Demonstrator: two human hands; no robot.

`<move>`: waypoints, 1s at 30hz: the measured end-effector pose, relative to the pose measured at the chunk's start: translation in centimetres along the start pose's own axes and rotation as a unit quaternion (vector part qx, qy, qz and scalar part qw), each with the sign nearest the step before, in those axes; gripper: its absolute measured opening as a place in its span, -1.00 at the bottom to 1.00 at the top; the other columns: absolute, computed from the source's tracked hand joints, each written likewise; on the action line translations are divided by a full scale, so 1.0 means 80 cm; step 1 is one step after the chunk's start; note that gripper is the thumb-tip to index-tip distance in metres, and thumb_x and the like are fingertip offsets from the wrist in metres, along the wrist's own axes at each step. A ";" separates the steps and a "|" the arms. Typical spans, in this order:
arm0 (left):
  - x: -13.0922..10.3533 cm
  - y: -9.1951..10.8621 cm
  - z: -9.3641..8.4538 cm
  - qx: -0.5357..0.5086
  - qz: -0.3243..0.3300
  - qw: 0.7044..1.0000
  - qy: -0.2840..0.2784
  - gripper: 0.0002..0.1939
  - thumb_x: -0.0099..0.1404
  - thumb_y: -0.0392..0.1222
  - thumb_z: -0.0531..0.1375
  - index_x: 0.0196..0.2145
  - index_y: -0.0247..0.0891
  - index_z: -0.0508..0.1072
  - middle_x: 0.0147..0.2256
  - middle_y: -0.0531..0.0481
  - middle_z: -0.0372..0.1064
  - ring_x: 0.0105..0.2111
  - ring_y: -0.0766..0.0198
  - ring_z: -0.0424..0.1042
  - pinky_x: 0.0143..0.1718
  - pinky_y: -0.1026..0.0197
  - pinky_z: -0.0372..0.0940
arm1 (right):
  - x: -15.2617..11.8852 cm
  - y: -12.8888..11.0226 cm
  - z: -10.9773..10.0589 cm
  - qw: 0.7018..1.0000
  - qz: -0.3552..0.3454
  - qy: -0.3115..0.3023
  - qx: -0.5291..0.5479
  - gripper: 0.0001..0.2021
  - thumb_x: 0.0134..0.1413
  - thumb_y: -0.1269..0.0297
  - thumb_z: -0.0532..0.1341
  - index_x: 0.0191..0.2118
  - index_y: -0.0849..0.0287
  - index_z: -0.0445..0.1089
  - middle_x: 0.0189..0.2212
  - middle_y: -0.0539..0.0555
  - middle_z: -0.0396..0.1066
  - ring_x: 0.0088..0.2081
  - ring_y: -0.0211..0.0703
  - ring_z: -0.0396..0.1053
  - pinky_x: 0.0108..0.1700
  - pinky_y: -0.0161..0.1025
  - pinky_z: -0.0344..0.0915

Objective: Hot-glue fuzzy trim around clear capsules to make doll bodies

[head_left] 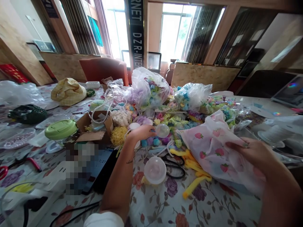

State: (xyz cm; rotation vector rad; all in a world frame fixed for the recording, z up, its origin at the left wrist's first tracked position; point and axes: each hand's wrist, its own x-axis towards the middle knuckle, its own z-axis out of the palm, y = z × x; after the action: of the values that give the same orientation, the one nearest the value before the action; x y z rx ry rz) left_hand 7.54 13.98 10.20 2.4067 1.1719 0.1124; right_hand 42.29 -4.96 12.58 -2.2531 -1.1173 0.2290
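My left hand [142,132] reaches over the craft pile, its fingertips pinching the left edge of a small clear round cup [162,130]. Small blue and purple pom-poms [151,141] lie just below it. With my right hand [254,154] I grip a white strawberry-printed bag [213,148], thumb on top; the fingers beneath are hidden. Between my arms sits a frosted round cup [155,170], beside black-handled scissors [176,167]. Yellow fuzzy stems [193,164] stick out along the bag's left side.
Clear plastic bags of colourful pieces [151,90] stand at the back. To the left are a cardboard box [94,127], a green lidded container [61,128], a phone [99,170] and red-handled pliers [33,164]. Ribbon spools [272,135] lie on the right. A flowered cloth [163,208] covers the table.
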 end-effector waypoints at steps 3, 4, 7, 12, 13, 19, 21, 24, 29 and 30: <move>-0.010 -0.008 -0.010 -0.003 -0.008 1.000 0.016 -0.57 0.28 0.07 0.08 -0.04 -0.22 0.46 -0.17 -0.11 0.52 -0.24 0.13 0.49 -0.36 0.29 0.28 | -0.002 -0.012 -0.017 0.998 -0.033 0.058 0.000 -0.62 -0.43 -0.22 0.32 -0.48 -0.09 0.49 -0.55 0.11 0.47 -0.44 0.14 0.40 -0.31 0.03 0.20; -0.014 -0.010 -0.014 -0.004 -0.011 1.000 0.022 -0.56 0.29 0.09 0.06 -0.03 -0.21 0.45 -0.15 -0.11 0.51 -0.23 0.13 0.49 -0.37 0.30 0.28 | -0.006 -0.018 -0.024 0.996 -0.045 0.075 -0.006 -0.60 -0.46 -0.24 0.32 -0.47 -0.08 0.49 -0.56 0.09 0.46 -0.46 0.13 0.38 -0.32 0.02 0.19; -0.026 -0.014 -0.025 -0.006 -0.022 0.999 0.037 -0.54 0.29 0.10 0.04 -0.03 -0.23 0.44 -0.14 -0.12 0.50 -0.23 0.12 0.47 -0.37 0.31 0.28 | -0.022 -0.047 -0.044 0.987 -0.080 0.136 -0.039 -0.56 -0.47 -0.27 0.32 -0.45 -0.09 0.48 -0.64 0.04 0.37 -0.56 -0.01 0.28 -0.41 -0.04 0.14; -0.052 -0.008 -0.039 0.021 -0.030 0.997 0.063 -0.56 0.31 0.10 -0.01 -0.30 -0.27 0.51 -0.32 -0.11 0.47 -0.32 0.09 0.44 -0.36 0.22 0.25 | -0.040 -0.109 -0.059 0.957 -0.155 0.243 -0.047 -0.74 -0.21 -0.06 0.36 -0.44 -0.01 0.49 -0.69 -0.05 0.19 -0.59 -0.22 0.14 -0.49 -0.19 0.04; -0.058 -0.004 -0.041 0.027 -0.026 0.997 0.068 -0.55 0.32 0.12 -0.01 -0.33 -0.26 0.51 -0.35 -0.09 0.46 -0.34 0.10 0.44 -0.36 0.21 0.25 | -0.040 -0.119 -0.060 0.952 -0.165 0.255 -0.049 -0.77 -0.16 0.00 0.35 -0.43 0.03 0.50 -0.68 -0.05 0.19 -0.58 -0.25 0.12 -0.48 -0.19 0.04; -0.087 0.031 -0.027 0.038 0.046 0.998 0.036 -0.47 0.25 0.24 0.08 0.00 -0.14 0.45 -0.04 -0.10 0.45 -0.09 0.01 0.43 -0.19 0.20 0.29 | -0.022 -0.147 -0.088 0.899 -0.191 0.382 -0.098 -0.66 -0.03 0.06 0.31 -0.29 0.29 0.55 -0.52 0.06 0.38 -0.44 -0.22 0.24 -0.38 -0.15 0.07; -0.083 0.041 -0.018 0.012 0.091 0.996 -0.011 -0.42 0.23 0.27 0.11 0.10 -0.06 0.38 0.06 -0.08 0.39 0.00 -0.02 0.40 -0.12 0.19 0.30 | -0.010 -0.155 -0.100 0.886 -0.206 0.397 -0.119 -0.64 -0.01 0.08 0.31 -0.27 0.35 0.53 -0.43 0.13 0.46 -0.35 -0.11 0.36 -0.33 -0.12 0.12; -0.057 0.047 -0.005 -0.102 0.145 0.984 0.015 -0.31 0.22 0.21 0.16 0.25 0.06 0.15 0.19 -0.06 0.24 0.12 0.00 0.30 -0.04 0.18 0.31 | 0.015 -0.180 -0.099 0.895 -0.253 0.356 -0.092 -0.72 0.05 0.18 0.28 -0.27 0.35 0.48 -0.31 0.13 0.50 -0.15 -0.02 0.41 -0.11 -0.04 0.22; 0.008 0.023 0.009 -0.417 0.088 0.889 0.168 -0.22 0.25 0.06 0.16 0.29 0.03 -0.16 0.17 -0.14 0.20 0.06 0.08 0.37 -0.11 0.09 0.42 | 0.045 -0.261 -0.036 0.950 -0.217 0.189 0.122 -0.91 0.07 0.44 0.22 -0.39 0.40 0.38 -0.15 0.08 0.48 0.19 -0.09 0.20 0.11 -0.18 0.19; 0.016 0.014 0.007 -0.435 0.064 0.878 0.188 -0.33 0.30 0.07 0.08 0.27 -0.01 -0.12 0.08 -0.14 0.29 0.01 0.11 0.41 -0.13 0.06 0.43 | 0.045 -0.280 -0.020 0.956 -0.189 0.155 0.163 -0.82 0.16 0.47 0.09 -0.41 0.40 0.37 -0.21 0.03 0.50 0.14 -0.22 0.27 0.06 -0.28 0.23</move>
State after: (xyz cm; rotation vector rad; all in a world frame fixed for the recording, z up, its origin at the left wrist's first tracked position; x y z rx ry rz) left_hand 9.34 14.16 10.03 1.6649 0.8298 0.9678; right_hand 30.27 7.41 27.41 -1.6780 -1.2095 -0.0915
